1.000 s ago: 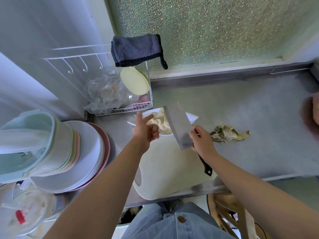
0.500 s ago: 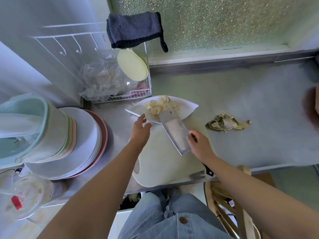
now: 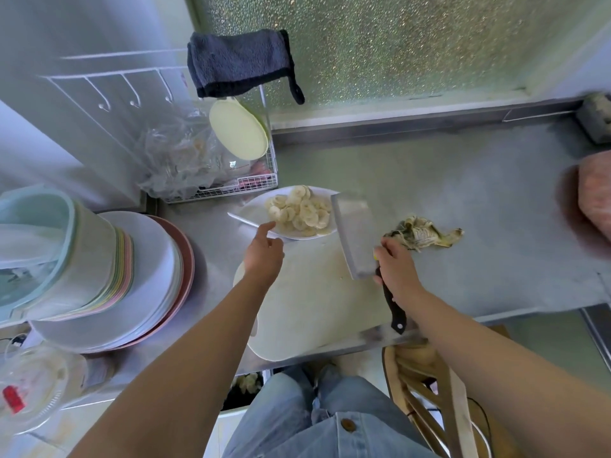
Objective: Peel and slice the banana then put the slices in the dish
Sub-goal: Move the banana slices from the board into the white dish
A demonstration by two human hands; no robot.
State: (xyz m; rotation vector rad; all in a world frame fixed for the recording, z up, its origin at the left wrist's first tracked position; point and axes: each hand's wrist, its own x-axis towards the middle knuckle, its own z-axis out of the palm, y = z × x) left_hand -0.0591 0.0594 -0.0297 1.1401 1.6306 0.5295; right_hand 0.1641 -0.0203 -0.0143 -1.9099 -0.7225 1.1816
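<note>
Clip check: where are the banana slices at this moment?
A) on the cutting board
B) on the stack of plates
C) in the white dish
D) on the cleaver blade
C: the banana slices lie piled in the white dish, beyond the cutting board; the cleaver held by the right hand carries none.

Soft daylight comes through the speckled frosted glass pane ahead of me and gives everything a cool, greenish cast. The grey metal counter is evenly bright, and the shadows on it are faint. The broad steel cleaver in my right hand looks hazy. The wide lens bows the stack of pale round plates at the left, and the pinkish shape at the right edge is smeared.
</note>
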